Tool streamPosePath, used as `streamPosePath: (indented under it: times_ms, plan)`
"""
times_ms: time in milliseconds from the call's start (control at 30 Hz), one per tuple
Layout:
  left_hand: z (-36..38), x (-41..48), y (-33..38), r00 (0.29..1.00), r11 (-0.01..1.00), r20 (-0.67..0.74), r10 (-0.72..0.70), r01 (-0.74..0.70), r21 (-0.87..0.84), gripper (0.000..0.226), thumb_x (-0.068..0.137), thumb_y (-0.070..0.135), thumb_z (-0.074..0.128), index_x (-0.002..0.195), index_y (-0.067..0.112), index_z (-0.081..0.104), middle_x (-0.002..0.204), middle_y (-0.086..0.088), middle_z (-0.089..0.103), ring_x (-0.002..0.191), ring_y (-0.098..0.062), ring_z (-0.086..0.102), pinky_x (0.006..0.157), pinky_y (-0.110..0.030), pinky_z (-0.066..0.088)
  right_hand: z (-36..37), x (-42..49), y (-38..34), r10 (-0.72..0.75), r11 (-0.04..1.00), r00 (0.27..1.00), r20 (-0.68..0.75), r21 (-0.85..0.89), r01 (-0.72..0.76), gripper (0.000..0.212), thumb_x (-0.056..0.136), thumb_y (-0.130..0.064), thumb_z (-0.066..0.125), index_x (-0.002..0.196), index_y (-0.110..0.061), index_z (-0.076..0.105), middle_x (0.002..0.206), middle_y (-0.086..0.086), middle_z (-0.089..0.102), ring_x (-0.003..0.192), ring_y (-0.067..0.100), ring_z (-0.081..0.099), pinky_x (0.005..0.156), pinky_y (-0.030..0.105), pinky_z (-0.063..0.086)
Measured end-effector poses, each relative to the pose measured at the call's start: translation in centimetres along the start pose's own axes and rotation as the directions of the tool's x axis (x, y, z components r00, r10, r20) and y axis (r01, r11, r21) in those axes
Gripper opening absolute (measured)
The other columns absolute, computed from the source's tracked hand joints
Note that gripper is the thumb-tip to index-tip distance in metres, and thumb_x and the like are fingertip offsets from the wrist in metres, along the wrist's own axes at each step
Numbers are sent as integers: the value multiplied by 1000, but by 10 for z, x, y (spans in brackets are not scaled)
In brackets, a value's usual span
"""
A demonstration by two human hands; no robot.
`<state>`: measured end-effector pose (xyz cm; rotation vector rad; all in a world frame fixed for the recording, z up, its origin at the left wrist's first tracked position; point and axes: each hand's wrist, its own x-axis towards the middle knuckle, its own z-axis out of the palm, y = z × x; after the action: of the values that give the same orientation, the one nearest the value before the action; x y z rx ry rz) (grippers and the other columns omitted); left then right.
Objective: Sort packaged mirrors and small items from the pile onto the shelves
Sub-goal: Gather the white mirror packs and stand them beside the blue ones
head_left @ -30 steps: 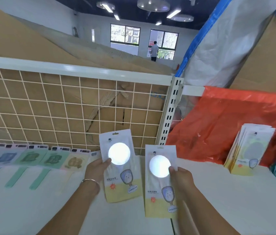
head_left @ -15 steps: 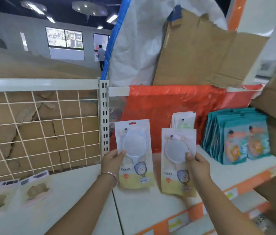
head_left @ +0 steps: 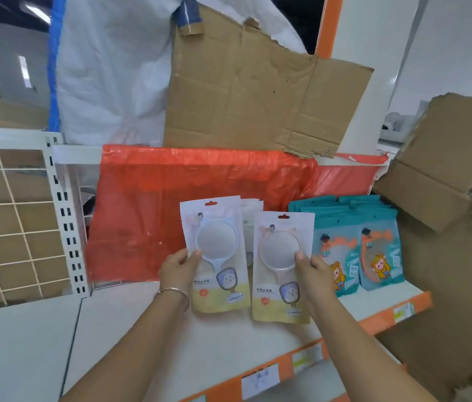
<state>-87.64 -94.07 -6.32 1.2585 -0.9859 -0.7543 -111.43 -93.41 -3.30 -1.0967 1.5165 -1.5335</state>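
Above the white shelf (head_left: 147, 338), the left hand (head_left: 178, 269) pinches a blue-mirror pack (head_left: 217, 253) — the right hand (head_left: 314, 272) grips a pink-mirror pack (head_left: 279, 265) — near teal packs (head_left: 356, 242) at the shelf's right end.

Shelf (head_left: 130, 329) lies open left of the left pack (head_left: 217, 285), from its front edge back to the red sheet (head_left: 142, 213), which walls the rear. A slotted post (head_left: 66, 227) and wire grid (head_left: 5, 227) close the back further left. Right of the right pack (head_left: 282, 291), teal packs (head_left: 374, 227) fill that end in rows, with cardboard (head_left: 446, 256) just beyond. A white stack (head_left: 250, 210) stands behind the 2 packs.
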Motion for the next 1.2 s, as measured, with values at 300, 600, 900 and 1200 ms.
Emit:
streamPosePath:
  times_ms: [300, 600, 900, 1200]
  plan:
    - [40, 8, -21, 992, 993, -122, -37, 51, 107, 41, 69, 44, 59, 47, 20, 34, 59, 1, 27, 61, -20, 25, 59, -31, 19, -6, 43, 14, 50, 999, 993, 106, 16, -52, 26, 96, -22, 53, 71, -13, 52, 73, -1, 53, 67, 14, 49, 56, 23, 37]
    - [74, 43, -39, 985, 983, -153, -84, 107, 147, 43, 85, 26, 66, 47, 19, 46, 74, -2, 44, 75, -25, 42, 67, -32, 33, 20, 79, 26, 97, 994, 987, 125, 34, -102, 23, 93, -27, 57, 78, -10, 57, 79, 8, 61, 74, 21, 56, 68, 31, 45]
    - [103, 52, -43, 983, 983, -152, -100, 121, 136, 33, 85, 19, 66, 65, -5, 54, 83, -11, 44, 76, -21, 42, 59, -14, 32, 48, 89, 31, 90, 985, 971, 223, 122, -119, 12, 94, -19, 58, 86, -12, 64, 79, -3, 64, 76, 14, 57, 59, 18, 44]
    - [125, 55, -44, 955, 971, -211, -210, 229, 71, 33, 88, 21, 60, 57, 14, 50, 92, -9, 45, 86, -24, 41, 72, -26, 35, 54, 107, 45, 124, 982, 945, 302, 102, -161, 11, 93, -22, 59, 90, -19, 70, 95, 3, 73, 98, 25, 67, 90, 41, 54]
